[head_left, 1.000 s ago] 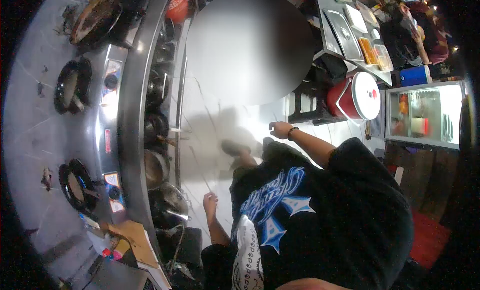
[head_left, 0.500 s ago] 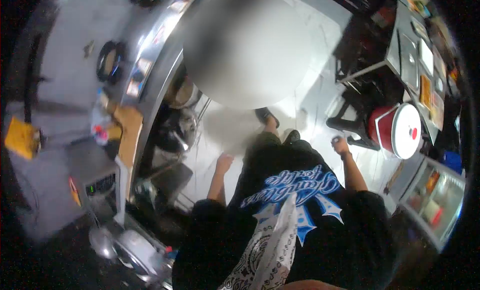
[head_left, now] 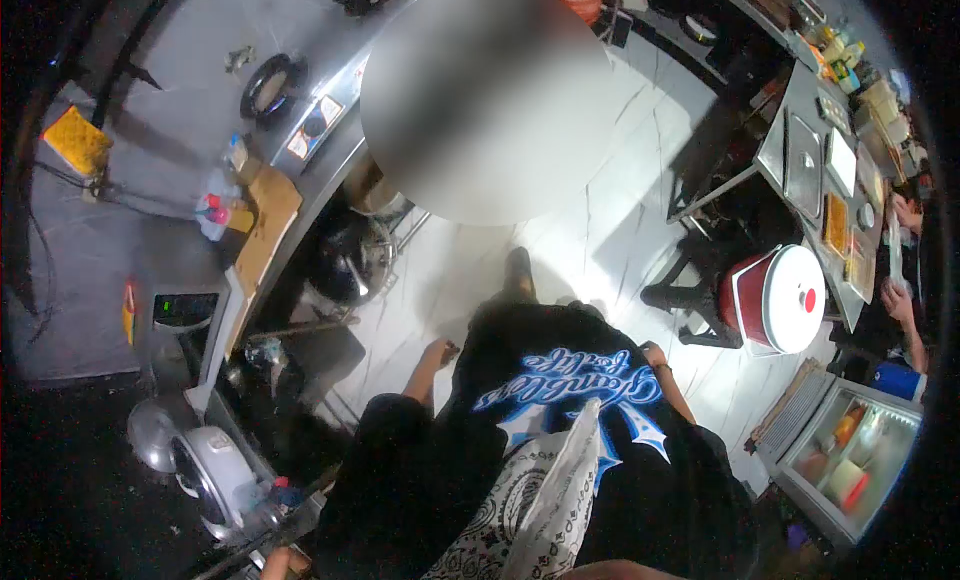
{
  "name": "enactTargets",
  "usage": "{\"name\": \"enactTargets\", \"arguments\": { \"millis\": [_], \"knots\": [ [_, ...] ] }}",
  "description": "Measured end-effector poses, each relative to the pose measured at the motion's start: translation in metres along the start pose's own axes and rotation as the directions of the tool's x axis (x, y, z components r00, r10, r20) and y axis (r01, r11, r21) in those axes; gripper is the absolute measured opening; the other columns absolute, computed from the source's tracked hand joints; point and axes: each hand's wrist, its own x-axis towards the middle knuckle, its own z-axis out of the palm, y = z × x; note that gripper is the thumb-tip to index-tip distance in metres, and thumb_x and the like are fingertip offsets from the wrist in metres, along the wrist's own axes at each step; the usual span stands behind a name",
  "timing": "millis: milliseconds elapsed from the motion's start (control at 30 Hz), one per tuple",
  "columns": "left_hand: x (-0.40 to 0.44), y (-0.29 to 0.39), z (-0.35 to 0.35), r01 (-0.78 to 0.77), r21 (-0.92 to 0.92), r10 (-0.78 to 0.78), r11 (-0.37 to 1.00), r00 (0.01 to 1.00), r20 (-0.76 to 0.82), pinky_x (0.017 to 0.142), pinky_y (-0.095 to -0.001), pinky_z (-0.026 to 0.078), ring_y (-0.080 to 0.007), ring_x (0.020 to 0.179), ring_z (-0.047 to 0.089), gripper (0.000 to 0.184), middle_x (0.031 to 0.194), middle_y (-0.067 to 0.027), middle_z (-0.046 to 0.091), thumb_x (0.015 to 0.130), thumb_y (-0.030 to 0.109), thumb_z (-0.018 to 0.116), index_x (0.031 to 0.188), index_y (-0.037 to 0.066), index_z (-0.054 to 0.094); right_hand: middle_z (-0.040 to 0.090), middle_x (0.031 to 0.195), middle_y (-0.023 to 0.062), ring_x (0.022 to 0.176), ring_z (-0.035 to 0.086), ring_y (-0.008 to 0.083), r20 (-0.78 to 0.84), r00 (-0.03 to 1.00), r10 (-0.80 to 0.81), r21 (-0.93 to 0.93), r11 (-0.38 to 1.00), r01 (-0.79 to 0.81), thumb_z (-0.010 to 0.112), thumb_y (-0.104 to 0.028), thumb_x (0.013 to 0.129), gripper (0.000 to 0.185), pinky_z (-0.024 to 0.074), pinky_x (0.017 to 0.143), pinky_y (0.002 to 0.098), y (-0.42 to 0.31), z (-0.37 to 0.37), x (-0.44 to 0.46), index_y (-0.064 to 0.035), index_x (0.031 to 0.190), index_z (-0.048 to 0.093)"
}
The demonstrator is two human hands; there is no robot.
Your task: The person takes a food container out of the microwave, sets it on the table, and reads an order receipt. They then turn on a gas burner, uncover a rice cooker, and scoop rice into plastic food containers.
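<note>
My left hand (head_left: 444,355) hangs low beside my body, over the pale tiled floor, touching nothing that I can see. It is small and dim, and its fingers do not show clearly. On the other side my right hand (head_left: 652,354) hangs close to my black shirt (head_left: 560,345), with a dark band at the wrist; its fingers are partly hidden. Nearest to the right hand is a red drink cooler (head_left: 745,300) with a white lid. Left of my left hand, a dark round pot (head_left: 350,265) sits under the counter. A black-and-white bandana (head_left: 520,505) hangs over my chest.
Left runs a metal counter (head_left: 335,145) with a cutting board (head_left: 265,215). Right stands a steel table (head_left: 770,160) with trays; another person's hands (head_left: 900,305) hold something pale there. A glass-topped chest (head_left: 850,460) is lower right. Another hand (head_left: 285,563) shows lower left.
The view has shifted as I walk, and my forward foot has changed. My right hand has swung back toward my body. Another person's hands have appeared at the right edge.
</note>
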Motion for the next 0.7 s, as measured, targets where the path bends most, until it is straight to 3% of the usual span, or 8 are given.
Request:
{"name": "enactTargets", "arguments": {
  "millis": [300, 367, 433, 467, 500, 533, 600, 700],
  "knots": [
    [0.031, 0.020, 0.003, -0.387, 0.374, 0.443, 0.843, 0.893, -0.074, 0.051, -0.0268, 0.044, -0.0130, 0.058, 0.055, 0.014, 0.068, -0.0063, 0.059, 0.078, 0.011, 0.056, 0.090, 0.005, 0.057, 0.063, 0.067, 0.0103, 0.057, 0.059, 0.0178, -0.025, 0.988, -0.152, 0.112, 0.982, 0.154, 0.059, -0.017, 0.072, 0.021, 0.0485, 0.051, 0.0297, -0.046, -0.035, 0.075, -0.0017, 0.087, 0.060],
    [0.059, -0.008, 0.000, -0.680, 0.663, 0.786, 0.314, 0.577, 0.220, 0.050, -0.0309, 0.045, -0.0164, 0.054, 0.055, 0.015, 0.067, -0.0037, 0.059, 0.081, 0.020, 0.052, 0.086, 0.007, 0.059, 0.062, 0.067, 0.0110, 0.058, 0.061, 0.0196, -0.066, 0.983, -0.173, 0.129, 0.975, 0.180, 0.056, -0.019, 0.073, 0.020, 0.0493, 0.053, 0.0314, -0.058, -0.037, 0.077, -0.0006, 0.079, 0.061],
    [0.014, 0.016, 0.014, -0.075, 0.039, 0.072, 0.996, 0.994, 0.083, 0.059, -0.0401, 0.046, -0.0212, 0.070, 0.056, 0.028, 0.073, -0.0073, 0.059, 0.080, 0.035, 0.055, 0.081, 0.009, 0.064, 0.062, 0.064, 0.0135, 0.064, 0.062, 0.0250, -0.152, 0.883, -0.444, -0.303, 0.871, 0.386, 0.049, -0.025, 0.070, 0.026, 0.0502, 0.061, 0.0354, -0.001, 0.002, 0.146, -0.0044, 0.063, 0.063],
    [-0.019, 0.024, 0.022, 0.081, -0.195, -0.078, 0.977, 0.997, 0.021, 0.057, -0.0364, 0.045, -0.0169, 0.071, 0.055, 0.032, 0.075, -0.0035, 0.058, 0.079, 0.039, 0.057, 0.087, 0.009, 0.061, 0.062, 0.063, 0.0119, 0.066, 0.062, 0.0266, -0.154, 0.922, -0.354, -0.221, 0.922, 0.317, 0.050, -0.025, 0.068, 0.024, 0.0500, 0.064, 0.0368, -0.011, -0.003, 0.132, -0.0058, 0.064, 0.064],
    [-0.019, -0.003, 0.021, 0.016, -0.382, 0.030, 0.924, 0.993, 0.115, 0.054, -0.0313, 0.042, -0.0146, 0.067, 0.053, 0.030, 0.074, -0.0034, 0.056, 0.082, 0.036, 0.056, 0.086, 0.007, 0.059, 0.062, 0.064, 0.0123, 0.064, 0.062, 0.0265, -0.140, 0.851, -0.506, -0.301, 0.841, 0.450, 0.051, -0.025, 0.068, 0.023, 0.0495, 0.062, 0.0391, 0.017, 0.012, 0.158, -0.0059, 0.066, 0.064],
    [-0.026, -0.017, 0.020, 0.024, -0.420, 0.057, 0.907, 0.982, 0.179, 0.054, -0.0313, 0.042, -0.0147, 0.067, 0.053, 0.030, 0.073, -0.0034, 0.056, 0.082, 0.036, 0.056, 0.085, 0.007, 0.059, 0.063, 0.077, 0.0177, 0.063, 0.060, 0.0352, 0.422, 0.640, -0.643, -0.403, 0.499, 0.767, 0.055, -0.034, 0.074, 0.036, 0.0497, 0.056, 0.0427, 0.024, 0.005, 0.173, -0.0011, 0.089, 0.061],
    [-0.038, -0.034, 0.013, 0.048, -0.378, 0.066, 0.925, 0.957, 0.282, 0.054, -0.0314, 0.042, -0.0151, 0.066, 0.052, 0.029, 0.073, -0.0035, 0.056, 0.082, 0.036, 0.055, 0.085, 0.007, 0.059, 0.063, 0.077, 0.0138, 0.066, 0.060, 0.0308, 0.367, 0.704, -0.608, -0.324, 0.626, 0.710, 0.054, -0.026, 0.073, 0.029, 0.0485, 0.058, 0.0396, 0.026, 0.003, 0.134, -0.0040, 0.092, 0.061],
    [-0.048, -0.041, 0.004, 0.037, -0.269, 0.068, 0.962, 0.927, 0.370, 0.053, -0.0315, 0.042, -0.0156, 0.065, 0.052, 0.029, 0.072, -0.0037, 0.055, 0.082, 0.035, 0.055, 0.083, 0.007, 0.058, 0.063, 0.078, 0.0080, 0.070, 0.060, 0.0240, 0.413, 0.447, -0.793, -0.191, 0.405, 0.894, 0.053, -0.014, 0.072, 0.025, 0.0466, 0.062, 0.0351, 0.019, -0.009, 0.087, -0.0083, 0.096, 0.060]
  ]
}}
